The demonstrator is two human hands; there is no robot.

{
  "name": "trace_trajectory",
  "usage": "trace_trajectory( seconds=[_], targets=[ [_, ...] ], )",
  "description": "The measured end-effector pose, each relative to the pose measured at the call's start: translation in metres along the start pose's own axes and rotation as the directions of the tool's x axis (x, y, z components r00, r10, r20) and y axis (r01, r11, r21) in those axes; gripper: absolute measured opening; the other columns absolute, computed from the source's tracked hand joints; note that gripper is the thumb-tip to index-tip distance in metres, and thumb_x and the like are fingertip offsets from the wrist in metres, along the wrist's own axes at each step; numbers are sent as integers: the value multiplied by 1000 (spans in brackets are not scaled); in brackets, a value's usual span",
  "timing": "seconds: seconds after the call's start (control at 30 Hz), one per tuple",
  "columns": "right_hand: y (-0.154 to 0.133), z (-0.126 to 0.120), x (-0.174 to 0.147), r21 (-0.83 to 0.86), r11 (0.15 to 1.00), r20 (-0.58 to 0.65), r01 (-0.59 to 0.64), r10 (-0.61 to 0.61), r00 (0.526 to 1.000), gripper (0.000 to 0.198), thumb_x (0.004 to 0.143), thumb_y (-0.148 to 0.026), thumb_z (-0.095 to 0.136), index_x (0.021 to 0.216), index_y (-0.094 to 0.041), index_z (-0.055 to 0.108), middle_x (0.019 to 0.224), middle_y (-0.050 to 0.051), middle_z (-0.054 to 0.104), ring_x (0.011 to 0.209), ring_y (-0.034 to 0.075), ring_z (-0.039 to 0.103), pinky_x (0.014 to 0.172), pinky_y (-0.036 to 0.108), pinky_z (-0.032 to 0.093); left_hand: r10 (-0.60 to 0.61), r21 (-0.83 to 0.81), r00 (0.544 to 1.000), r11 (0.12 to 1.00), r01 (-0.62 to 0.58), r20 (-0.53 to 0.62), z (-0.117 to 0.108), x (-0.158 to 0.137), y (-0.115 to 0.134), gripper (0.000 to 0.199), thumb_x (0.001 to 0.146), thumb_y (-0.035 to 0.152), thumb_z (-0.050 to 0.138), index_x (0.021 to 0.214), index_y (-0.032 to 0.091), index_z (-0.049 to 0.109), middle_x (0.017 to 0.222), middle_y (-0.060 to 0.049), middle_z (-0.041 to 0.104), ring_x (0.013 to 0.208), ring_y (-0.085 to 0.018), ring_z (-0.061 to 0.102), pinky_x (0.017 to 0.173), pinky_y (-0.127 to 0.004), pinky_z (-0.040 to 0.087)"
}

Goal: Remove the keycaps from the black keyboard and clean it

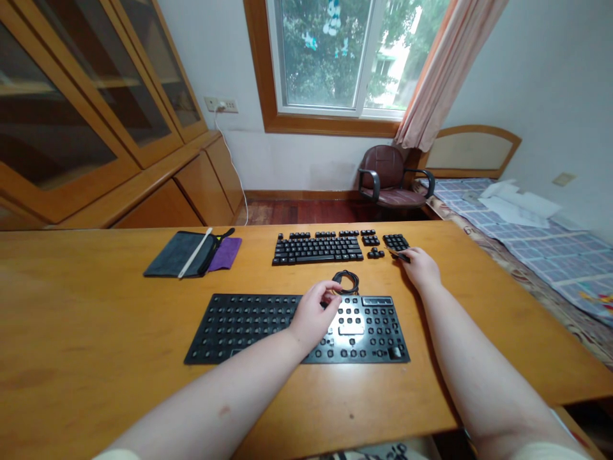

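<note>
A black keyboard base (263,329) with its switches bare lies in front of me. One keycap (395,352) sits at its lower right corner. My left hand (313,314) is over the middle of the base, fingers curled toward the thumb; whatever is between them is too small to make out. My right hand (422,269) pinches a thin dark tool (398,255) with a yellowish tip, beside the number-pad keycaps (395,241). The other loose black keycaps (318,248) are laid out in keyboard order behind the base.
A coiled black cable (345,281) lies behind the base. At the left are a grey pouch (167,254), a white stick (195,253) across it and a purple cloth (225,254). Beyond the wooden table (96,332) stand a chair (385,169) and a bed (541,246).
</note>
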State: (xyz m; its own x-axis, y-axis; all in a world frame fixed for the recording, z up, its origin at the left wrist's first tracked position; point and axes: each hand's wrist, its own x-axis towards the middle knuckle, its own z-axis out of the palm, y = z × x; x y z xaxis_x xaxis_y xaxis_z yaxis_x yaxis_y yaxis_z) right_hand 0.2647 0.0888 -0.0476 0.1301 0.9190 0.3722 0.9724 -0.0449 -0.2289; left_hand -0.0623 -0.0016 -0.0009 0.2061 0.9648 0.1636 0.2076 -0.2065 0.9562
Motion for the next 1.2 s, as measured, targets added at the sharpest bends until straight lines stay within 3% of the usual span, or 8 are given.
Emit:
trace_trajectory(
  seconds=[0.23, 0.43, 0.53, 0.6, 0.67, 0.73, 0.8, 1.2],
  targets=[
    [-4, -3, -2, 45, 998, -50, -36, 38, 998, 22, 79, -35, 58, 92, -24, 72, 96, 5, 66, 83, 20, 60, 62, 29, 42, 17, 21, 1000, 1000, -17, 2, 0, 0, 1, 18, 78, 14, 55, 95, 17, 61, 88, -3, 65, 75, -13, 60, 75, -28, 49],
    [0, -31, -9, 310, 948, -363, -66, 183, 914, 37, 84, -45, 49, 77, -15, 70, 74, 7, 62, 74, 20, 56, 68, 32, 42, 125, 153, 989, 979, -135, 75, -2, -2, -2, 18, 81, 16, 53, 98, 18, 60, 90, -4, 65, 78, -14, 61, 77, -29, 49],
    [-8, -57, -20, 566, 823, -409, -50, 333, 849, 49, 90, -48, 35, 75, -15, 68, 63, 3, 54, 62, 16, 50, 58, 28, 38, 261, 271, 921, 901, -340, 288, -1, -8, 0, 19, 84, 21, 51, 101, 20, 59, 100, -5, 66, 94, -17, 60, 85, -32, 47],
    [-20, -72, -37, 748, 663, -308, -24, 378, 873, 54, 91, -53, 31, 70, -15, 63, 53, 0, 46, 49, 12, 41, 46, 25, 30, 325, 322, 825, 805, -498, 462, 2, -15, 1, 21, 86, 24, 51, 105, 21, 60, 112, -5, 64, 105, -20, 57, 93, -36, 44],
    [-36, -82, -64, 845, 535, -191, 7, 288, 938, 46, 88, -54, 40, 70, -16, 58, 51, -2, 44, 44, 10, 37, 42, 23, 27, 349, 347, 727, 703, -621, 592, 8, -22, 1, 25, 86, 28, 52, 108, 21, 59, 122, -6, 60, 113, -22, 53, 99, -40, 39],
    [-52, -85, -96, 823, 568, -61, 32, 32, 998, 43, 87, -55, 44, 72, -17, 59, 53, -1, 48, 45, 11, 43, 43, 24, 33, 351, 351, 646, 618, -704, 677, 15, -29, 1, 31, 86, 34, 52, 113, 20, 57, 131, -8, 54, 121, -25, 47, 105, -43, 33],
    [-62, -80, -127, 778, 621, 28, 90, -178, 984, 46, 88, -56, 40, 73, -18, 59, 55, 1, 52, 48, 13, 49, 46, 25, 37, 340, 349, 595, 563, -749, 728, 21, -35, 1, 38, 87, 38, 51, 120, 20, 54, 137, -10, 47, 128, -27, 40, 108, -46, 27],
    [-73, -71, -153, 533, 791, 74, 299, -396, 915, 31, 88, -31, 41, 67, -21, 61, 61, 3, 64, 57, 17, 61, 55, 27, 47, 265, 402, 554, 460, -792, 789, 48, -48, 2, 53, 85, 55, 45, 133, 32, 45, 149, -10, 30, 137, -33, 23, 108, -54, 15]
  ],
)
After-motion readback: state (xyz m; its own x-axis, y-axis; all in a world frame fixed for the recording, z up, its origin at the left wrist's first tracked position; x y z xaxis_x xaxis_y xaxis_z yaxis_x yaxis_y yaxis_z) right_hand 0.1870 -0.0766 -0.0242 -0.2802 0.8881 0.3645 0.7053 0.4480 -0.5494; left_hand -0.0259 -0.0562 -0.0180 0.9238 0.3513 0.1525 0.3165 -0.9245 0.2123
